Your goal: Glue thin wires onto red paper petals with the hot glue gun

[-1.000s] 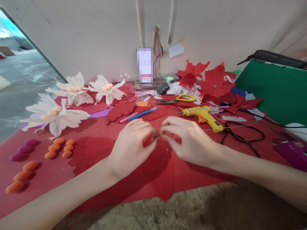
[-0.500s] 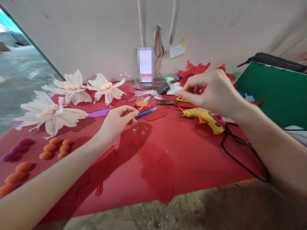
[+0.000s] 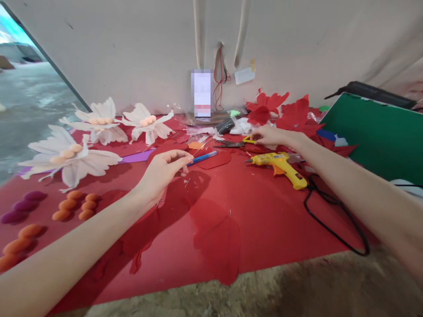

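My left hand (image 3: 168,171) is closed in a pinch just left of the blue pen (image 3: 205,157). From its fingertips a thin pale strand (image 3: 204,145), perhaps thread, runs up and to the right. My right hand (image 3: 269,135) reaches to the back of the table, its fingers closed on the yellow handle of the scissors (image 3: 231,144). The scissors lie with their dark blades pointing left. Red petal-shaped pieces (image 3: 218,242) lie in front, with a small pin-like bit (image 3: 230,212) on one of them.
A yellow glue gun (image 3: 280,167) with a black cord (image 3: 343,237) lies at right. White fabric flowers (image 3: 72,163) stand at left, near orange ball strips (image 3: 68,204). Red flowers (image 3: 267,105), a phone (image 3: 202,92) and a green board (image 3: 376,136) are at the back.
My hands, together at the centre a second ago, have parted. The left moved slightly left; the right rose to the upper right, then came down onto the scissors' handle.
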The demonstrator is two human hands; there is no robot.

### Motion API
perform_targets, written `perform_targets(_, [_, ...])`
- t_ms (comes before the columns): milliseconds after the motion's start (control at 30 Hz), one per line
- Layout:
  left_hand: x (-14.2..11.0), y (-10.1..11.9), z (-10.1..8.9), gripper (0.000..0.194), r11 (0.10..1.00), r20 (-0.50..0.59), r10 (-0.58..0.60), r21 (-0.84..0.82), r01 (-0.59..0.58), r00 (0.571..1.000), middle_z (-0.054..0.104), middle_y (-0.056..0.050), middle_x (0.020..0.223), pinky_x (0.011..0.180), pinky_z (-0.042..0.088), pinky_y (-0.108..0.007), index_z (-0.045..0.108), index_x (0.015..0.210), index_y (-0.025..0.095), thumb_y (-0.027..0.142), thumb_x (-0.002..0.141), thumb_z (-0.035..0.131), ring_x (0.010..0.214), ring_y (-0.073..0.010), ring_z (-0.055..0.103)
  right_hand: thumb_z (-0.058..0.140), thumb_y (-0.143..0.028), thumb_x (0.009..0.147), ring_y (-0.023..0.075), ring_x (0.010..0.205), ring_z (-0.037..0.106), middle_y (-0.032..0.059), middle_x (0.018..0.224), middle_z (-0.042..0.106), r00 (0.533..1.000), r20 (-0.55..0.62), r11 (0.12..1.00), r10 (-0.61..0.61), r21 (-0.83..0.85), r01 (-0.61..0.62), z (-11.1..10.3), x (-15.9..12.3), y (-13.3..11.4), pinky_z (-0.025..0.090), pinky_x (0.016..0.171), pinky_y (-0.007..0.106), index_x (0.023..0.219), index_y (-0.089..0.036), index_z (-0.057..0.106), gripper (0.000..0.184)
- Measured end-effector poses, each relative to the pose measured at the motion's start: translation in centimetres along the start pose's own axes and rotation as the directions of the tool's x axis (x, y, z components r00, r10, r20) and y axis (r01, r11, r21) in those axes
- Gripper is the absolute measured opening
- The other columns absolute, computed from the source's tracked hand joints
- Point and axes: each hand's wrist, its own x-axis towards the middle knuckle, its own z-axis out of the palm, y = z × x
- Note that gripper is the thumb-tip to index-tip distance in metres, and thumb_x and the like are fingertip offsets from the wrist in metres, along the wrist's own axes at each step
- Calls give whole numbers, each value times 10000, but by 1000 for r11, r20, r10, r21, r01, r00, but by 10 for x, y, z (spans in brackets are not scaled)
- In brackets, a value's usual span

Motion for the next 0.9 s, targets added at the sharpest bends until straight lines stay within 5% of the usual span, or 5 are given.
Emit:
perform_targets(100, [1, 0, -1, 134, 1000, -2, 18, -9, -18, 1000, 525, 40, 525, 592, 426, -232, 604, 637, 173, 298, 614, 647, 517, -98, 479, 518, -133, 722, 156, 692, 571, 65, 758, 639, 1000, -3, 999, -17, -30, 17, 0, -2, 0, 433, 648, 292, 719, -164, 625, 111])
perform_targets(367, [0, 0, -1, 132, 997, -25, 65, -37, -66, 998, 517, 44, 526, 594, 406, -226, 587, 635, 164, 282, 623, 644, 515, -89, 466, 422, -168, 797, 231, 1010, 511, 110, 1017, 572, 949, -313, 994, -49, -110, 15, -2, -21, -21, 384, 911, 411, 889, -184, 541, 151])
perform_targets(533, [0, 1, 0, 133, 995, -35, 84, -48, -86, 996, 516, 43, 524, 598, 396, -231, 585, 642, 167, 285, 621, 643, 518, -91, 458, 393, -161, 800, 245, 1055, 497, 120, 1068, 561, 899, -438, 995, 16, -79, -56, 1, -27, -26, 373, 933, 440, 980, -189, 505, 214])
perform_targets(767, [-1, 0, -1, 148, 994, -43, 92, -55, -95, 995, 510, 38, 544, 586, 381, -242, 602, 668, 168, 301, 618, 642, 532, -101, 463, 514, -170, 705, 229, 897, 555, 95, 957, 583, 867, -474, 985, 150, -4, -172, -3, -20, -19, 448, 809, 409, 983, -184, 495, 280])
perform_targets(900, [0, 1, -1, 136, 993, -54, 89, -76, -93, 995, 509, 38, 553, 580, 380, -236, 604, 664, 167, 290, 622, 642, 536, -98, 465, 647, -200, 607, 272, 988, 510, 169, 1071, 540, 874, -461, 978, 156, -50, -201, -13, -20, -28, 416, 850, 414, 1061, -116, 468, 495])
